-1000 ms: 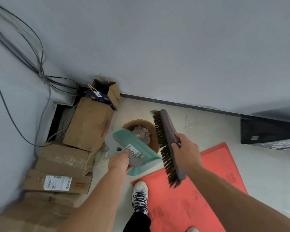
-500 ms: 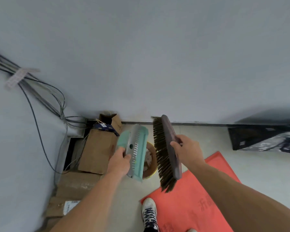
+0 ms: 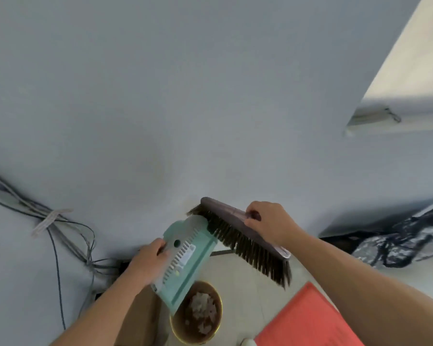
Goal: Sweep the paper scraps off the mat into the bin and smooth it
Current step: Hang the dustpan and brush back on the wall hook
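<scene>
Raised higher above the bin [image 3: 220, 311], the left hand [image 3: 148, 261] clamps the dustpan [image 3: 185, 260] and the right hand [image 3: 269, 222] clamps the brush [image 3: 245, 245].

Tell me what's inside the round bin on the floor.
A heap of pale paper scraps lies in the bin. The green dustpan, held by the left hand, covers its upper left rim, so that part and anything under the scraps is hidden.

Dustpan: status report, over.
Left grip holds dustpan, tipped over bin. Right grip holds brush, bristles at dustpan's edge. Scraps in bin; mat partly in view. Nothing blocking bin.
</scene>
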Demonstrator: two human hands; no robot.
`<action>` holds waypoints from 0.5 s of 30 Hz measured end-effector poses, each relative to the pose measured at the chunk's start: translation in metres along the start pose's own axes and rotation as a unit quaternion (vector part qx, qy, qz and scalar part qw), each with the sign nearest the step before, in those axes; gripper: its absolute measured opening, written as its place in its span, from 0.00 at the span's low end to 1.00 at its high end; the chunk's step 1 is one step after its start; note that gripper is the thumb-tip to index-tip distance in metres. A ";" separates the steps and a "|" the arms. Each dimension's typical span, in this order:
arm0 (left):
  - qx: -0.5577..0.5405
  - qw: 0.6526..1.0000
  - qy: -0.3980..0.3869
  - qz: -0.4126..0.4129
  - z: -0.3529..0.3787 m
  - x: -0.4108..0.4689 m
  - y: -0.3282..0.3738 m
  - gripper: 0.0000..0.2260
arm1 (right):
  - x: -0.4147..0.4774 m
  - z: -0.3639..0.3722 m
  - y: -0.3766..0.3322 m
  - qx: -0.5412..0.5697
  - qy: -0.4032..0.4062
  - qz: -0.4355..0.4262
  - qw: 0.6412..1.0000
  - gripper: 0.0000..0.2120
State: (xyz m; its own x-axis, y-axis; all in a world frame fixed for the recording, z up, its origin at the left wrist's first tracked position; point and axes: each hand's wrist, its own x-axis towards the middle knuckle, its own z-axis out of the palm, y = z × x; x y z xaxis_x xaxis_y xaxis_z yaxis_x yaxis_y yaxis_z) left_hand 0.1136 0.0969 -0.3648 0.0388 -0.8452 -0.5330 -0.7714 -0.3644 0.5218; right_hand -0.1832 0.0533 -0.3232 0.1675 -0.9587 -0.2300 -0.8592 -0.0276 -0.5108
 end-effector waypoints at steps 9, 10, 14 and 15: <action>0.187 0.967 0.041 0.169 -0.120 -0.020 0.173 0.06 | 0.014 -0.169 -0.007 -0.040 0.084 -0.086 0.992 0.07; 0.194 0.961 0.052 0.188 -0.131 -0.026 0.194 0.06 | 0.015 -0.184 -0.010 -0.041 0.099 -0.093 0.990 0.07; 0.221 0.942 0.086 0.238 -0.168 -0.056 0.267 0.07 | 0.020 -0.239 -0.022 -0.050 0.151 -0.114 0.981 0.09; 0.225 0.939 0.090 0.245 -0.176 -0.065 0.281 0.07 | 0.020 -0.253 -0.024 -0.056 0.162 -0.115 0.978 0.09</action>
State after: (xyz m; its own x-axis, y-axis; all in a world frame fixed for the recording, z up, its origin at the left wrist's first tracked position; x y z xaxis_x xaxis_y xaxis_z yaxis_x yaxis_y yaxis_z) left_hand 0.0061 -0.0195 -0.0661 -0.3157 -0.9353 -0.1598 -0.9134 0.2539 0.3183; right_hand -0.2818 -0.0371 -0.1062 0.2172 -0.9622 0.1642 -0.8674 -0.2674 -0.4196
